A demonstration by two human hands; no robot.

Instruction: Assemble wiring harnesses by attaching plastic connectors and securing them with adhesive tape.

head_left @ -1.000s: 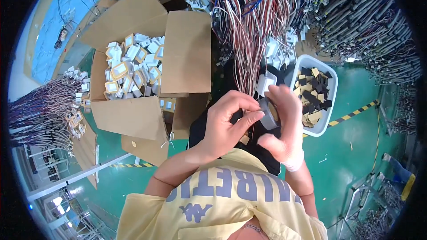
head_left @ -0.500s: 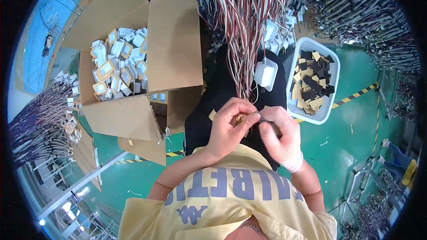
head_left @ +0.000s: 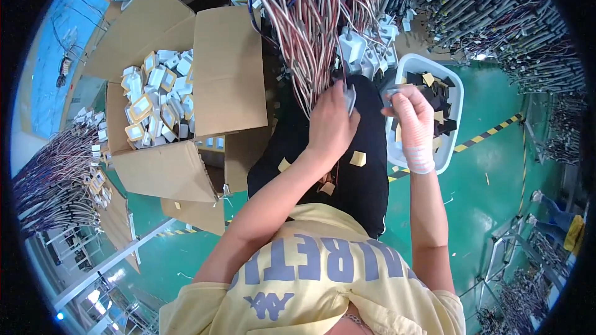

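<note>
My left hand reaches up over my lap to the lower end of a bundle of red and white wires. Its fingers are closed round a white plastic housing, mostly hidden by the hand. In a light, ribbed glove or wrap, my right hand pinches a small grey flat piece above the near-left side of a white tub. Black and tan foam pads lie in that tub. Small tan pieces rest on my dark trousers.
An open cardboard box full of white housings with tan rims stands at left. More white housings hang among the wires ahead. Cable bundles fill the far right, and others the left. Striped tape marks the green floor.
My hands have parted from their close work over my lap. The left has gone forward to the housing below the wires, the right forward and right to the tub. Tan pieces on my lap now show.
</note>
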